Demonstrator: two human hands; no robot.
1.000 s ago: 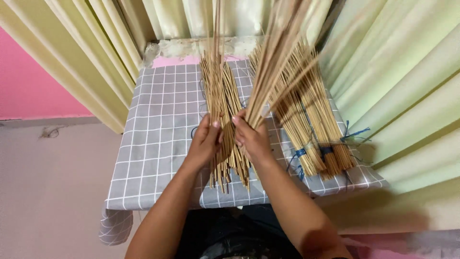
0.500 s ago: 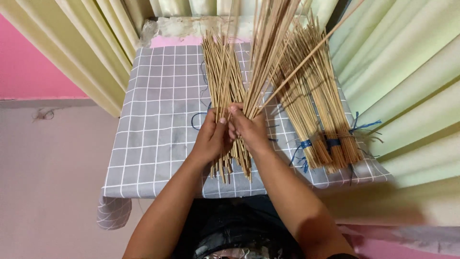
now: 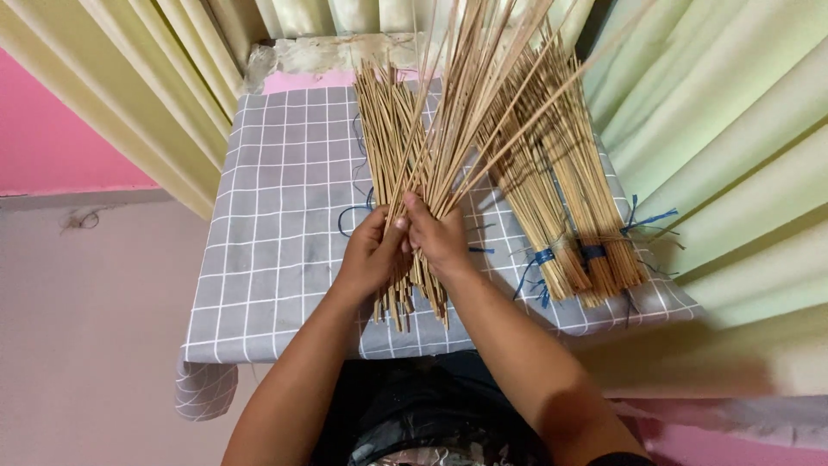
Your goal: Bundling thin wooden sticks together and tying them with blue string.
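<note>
Both of my hands grip one bunch of thin tan sticks (image 3: 466,112) near its lower end, over a small table with a grey checked cloth (image 3: 276,216). My left hand (image 3: 373,255) and my right hand (image 3: 438,237) press together around the bunch, thumbs on top. The sticks fan upward and away from me, with the cut ends poking out below my hands. A loose row of similar sticks (image 3: 384,129) lies flat on the cloth just left of the fan. To the right lie tied bundles of sticks (image 3: 561,216), bound with blue string (image 3: 595,252).
Pale yellow-green curtains (image 3: 733,129) hang close on the right and at the back left. A pink wall (image 3: 60,138) is at the far left. Loose blue string (image 3: 354,216) lies on the cloth near my left hand.
The bunch in my hands has fanned out wider and tilted more upright. My hands stay clasped at the same place on the cloth.
</note>
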